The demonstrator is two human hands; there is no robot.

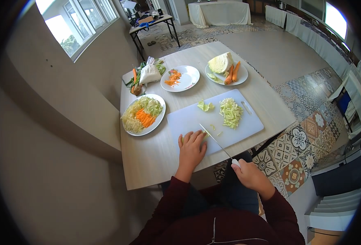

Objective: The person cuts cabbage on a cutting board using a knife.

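Observation:
My left hand [192,148] presses down on the front of the white cutting board [184,116]. Its fingers are curved over a piece of cabbage [205,138], mostly hidden, with pale green showing at the fingertips. In my right hand [250,174] is the white handle of a knife [216,141]. The blade slants up and left, its tip just beyond my left fingers. A heap of chopped cabbage [231,113] lies on the right of the board. Beside it is a loose cabbage leaf [205,106], and a few small scraps lie nearer the blade.
At left, a plate [162,119] carries shredded cabbage and carrot. Behind the board, one plate [190,85] bears carrot pieces; another [242,73] holds a cabbage chunk [221,63] and carrots [236,72]. A white plastic bag [149,74] sits among vegetables by the wall.

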